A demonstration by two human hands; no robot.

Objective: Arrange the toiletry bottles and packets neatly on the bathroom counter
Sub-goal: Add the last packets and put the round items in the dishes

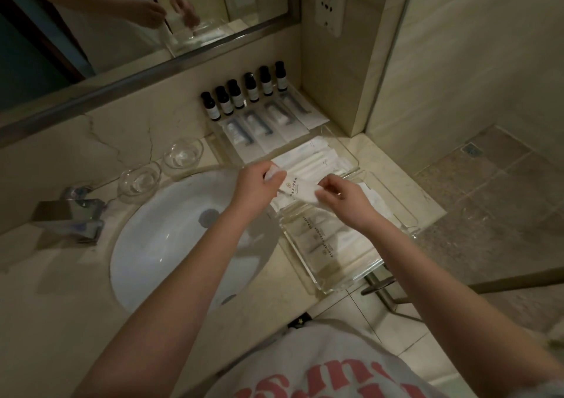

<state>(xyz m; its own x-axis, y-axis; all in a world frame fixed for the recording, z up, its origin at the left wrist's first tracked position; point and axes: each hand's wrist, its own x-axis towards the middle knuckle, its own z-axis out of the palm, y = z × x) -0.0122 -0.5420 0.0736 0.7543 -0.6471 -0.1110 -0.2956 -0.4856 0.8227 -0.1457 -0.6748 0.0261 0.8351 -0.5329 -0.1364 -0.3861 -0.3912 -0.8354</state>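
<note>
Past the white pink-lettered shirt (320,364), both bare hands meet over the clear acrylic tray (328,291): left hand (259,181) and right hand (340,197) each pinch one end of a flat white printed packet (297,187), its long axis running crosswise between them.

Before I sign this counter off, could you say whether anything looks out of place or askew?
Nothing stands out. The bottles stand upright in a row, boxes lined up before them. Only one white packet is unplaced, held by left hand and right hand.
</note>
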